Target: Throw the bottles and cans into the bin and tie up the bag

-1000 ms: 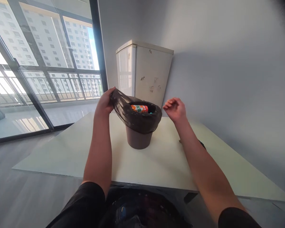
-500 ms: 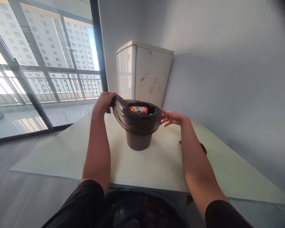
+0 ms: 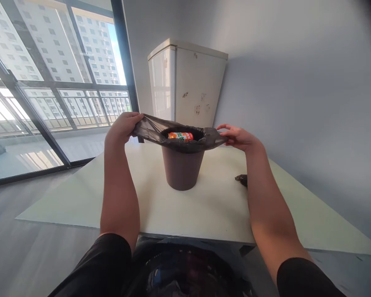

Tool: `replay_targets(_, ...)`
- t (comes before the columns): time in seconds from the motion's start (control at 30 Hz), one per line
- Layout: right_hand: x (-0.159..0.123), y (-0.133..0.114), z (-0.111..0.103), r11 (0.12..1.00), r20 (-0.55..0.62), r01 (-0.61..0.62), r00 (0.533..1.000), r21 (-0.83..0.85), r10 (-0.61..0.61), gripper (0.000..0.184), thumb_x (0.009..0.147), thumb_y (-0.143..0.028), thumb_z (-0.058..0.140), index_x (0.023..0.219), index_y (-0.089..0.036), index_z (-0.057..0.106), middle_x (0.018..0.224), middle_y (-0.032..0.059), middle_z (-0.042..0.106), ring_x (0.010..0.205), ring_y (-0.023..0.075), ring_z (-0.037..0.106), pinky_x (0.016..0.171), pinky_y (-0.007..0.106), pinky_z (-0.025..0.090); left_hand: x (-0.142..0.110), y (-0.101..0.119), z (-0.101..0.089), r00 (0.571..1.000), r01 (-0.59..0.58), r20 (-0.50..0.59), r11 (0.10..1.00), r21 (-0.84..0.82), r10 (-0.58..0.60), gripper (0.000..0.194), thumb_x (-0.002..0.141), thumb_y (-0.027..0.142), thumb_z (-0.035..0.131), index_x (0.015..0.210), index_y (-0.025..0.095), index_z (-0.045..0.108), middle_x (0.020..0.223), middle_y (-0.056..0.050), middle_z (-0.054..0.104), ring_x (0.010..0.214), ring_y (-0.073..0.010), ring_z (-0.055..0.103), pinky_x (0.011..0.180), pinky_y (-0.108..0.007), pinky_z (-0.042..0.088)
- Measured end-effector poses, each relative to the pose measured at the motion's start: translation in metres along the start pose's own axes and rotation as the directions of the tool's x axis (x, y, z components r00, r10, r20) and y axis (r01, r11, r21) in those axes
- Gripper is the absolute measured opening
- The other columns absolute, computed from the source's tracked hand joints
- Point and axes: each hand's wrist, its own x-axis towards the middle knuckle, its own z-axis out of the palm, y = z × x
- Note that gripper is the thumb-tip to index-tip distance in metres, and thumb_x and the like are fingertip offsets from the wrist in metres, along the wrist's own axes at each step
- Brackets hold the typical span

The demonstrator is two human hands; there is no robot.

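Note:
A brown trash can (image 3: 183, 171) stands upright on the table, its rim lined with a thin black garbage bag (image 3: 188, 146). Inside the opening lies an orange drink can (image 3: 179, 136) with green and white lettering. My left hand (image 3: 123, 126) pinches the bag's edge and holds it stretched out to the left of the rim. On the other side my right hand (image 3: 237, 137) grips the bag's right edge between thumb and fingers, pulling it outward. The lower contents of the bag are hidden.
The pale table (image 3: 160, 214) spreads under the trash can. A crumpled piece of black plastic (image 3: 241, 179) lies partly behind my right forearm. Behind the table stand a worn white refrigerator (image 3: 194, 86) and, at left, a glass sliding door (image 3: 58, 90).
My right hand has taken hold of the bag's right edge and drawn it outward. My left hand has moved farther left and the bag's skirt has been lifted, baring more of the trash can.

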Motion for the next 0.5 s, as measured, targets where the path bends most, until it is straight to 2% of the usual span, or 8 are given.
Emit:
replay_targets(0.07, -0.011, -0.013, -0.005, 0.996, -0.067, 0.090, 0.994, 0.027, -0.088, 0.043, 0.071, -0.026, 0.091, 0.106, -0.022, 0.067, 0.066, -0.0079, 0.051, 0.049, 0.0041, 0.035, 0.049, 0.020, 0.039, -0.001, 0.004, -0.001, 0.999, 0.022, 0.030, 0.997, 0.071, -0.024, 0.016, 0.079, 0.024, 0.079, 0.070, 0.020, 0.066, 0.055, 0.000, 0.046, 0.051, -0.0148, 0.049, 0.051, -0.031, 0.046)
replay_targets(0.17, -0.020, -0.028, -0.011, 0.971, -0.175, 0.237, 0.958, 0.036, -0.227, 0.029, 0.070, -0.025, 0.086, 0.093, -0.023, 0.068, 0.064, -0.0064, 0.051, 0.050, 0.0067, 0.040, 0.048, 0.023, 0.041, -0.003, 0.008, 0.001, 1.000, -0.030, 0.003, 0.998, 0.059, 0.030, 0.015, 0.079, 0.020, 0.075, 0.068, 0.019, 0.065, 0.053, 0.001, 0.043, 0.048, -0.0125, 0.046, 0.048, -0.028, 0.043)
replay_targets(0.27, -0.027, -0.040, -0.012, 0.930, -0.296, 0.365, 0.893, 0.038, -0.339, 0.020, 0.072, -0.025, 0.083, 0.084, -0.025, 0.068, 0.073, -0.0030, 0.061, 0.055, 0.0085, 0.050, 0.050, 0.024, 0.045, -0.003, 0.011, 0.007, 0.997, -0.073, -0.026, 0.995, -0.069, 0.071, 0.012, 0.083, 0.019, 0.072, 0.071, 0.017, 0.067, 0.056, 0.001, 0.046, 0.051, -0.0121, 0.050, 0.050, -0.027, 0.046)
replay_targets(0.33, -0.033, -0.046, -0.010, 0.907, -0.346, 0.420, 0.853, 0.014, -0.390, 0.016, 0.075, -0.024, 0.082, 0.085, -0.025, 0.070, 0.082, -0.0003, 0.069, 0.063, 0.0103, 0.060, 0.053, 0.025, 0.048, -0.002, 0.013, 0.010, 0.997, -0.076, -0.012, 0.978, -0.195, 0.075, 0.012, 0.084, 0.018, 0.070, 0.073, 0.016, 0.067, 0.060, 0.000, 0.051, 0.055, -0.0120, 0.055, 0.052, -0.025, 0.050)
replay_targets(0.43, -0.041, -0.051, -0.006, 0.880, -0.400, 0.470, 0.795, -0.069, -0.456, 0.016, 0.079, -0.029, 0.081, 0.093, -0.026, 0.074, 0.097, 0.0034, 0.075, 0.083, 0.0181, 0.072, 0.056, 0.027, 0.053, 0.004, 0.013, 0.010, 0.997, -0.068, 0.000, 0.920, -0.386, 0.074, 0.013, 0.086, 0.012, 0.067, 0.074, 0.016, 0.066, 0.069, -0.002, 0.060, 0.066, -0.0108, 0.063, 0.062, -0.021, 0.058)
replay_targets(0.5, -0.044, -0.052, -0.004, 0.856, -0.427, 0.502, 0.751, -0.127, -0.504, 0.020, 0.080, -0.032, 0.082, 0.098, -0.027, 0.076, 0.105, 0.0050, 0.077, 0.098, 0.0243, 0.075, 0.058, 0.029, 0.058, 0.009, 0.013, 0.007, 0.996, -0.087, -0.057, 0.911, -0.402, 0.069, 0.015, 0.087, 0.007, 0.065, 0.075, 0.016, 0.064, 0.074, -0.002, 0.064, 0.074, -0.0099, 0.068, 0.070, -0.018, 0.062)
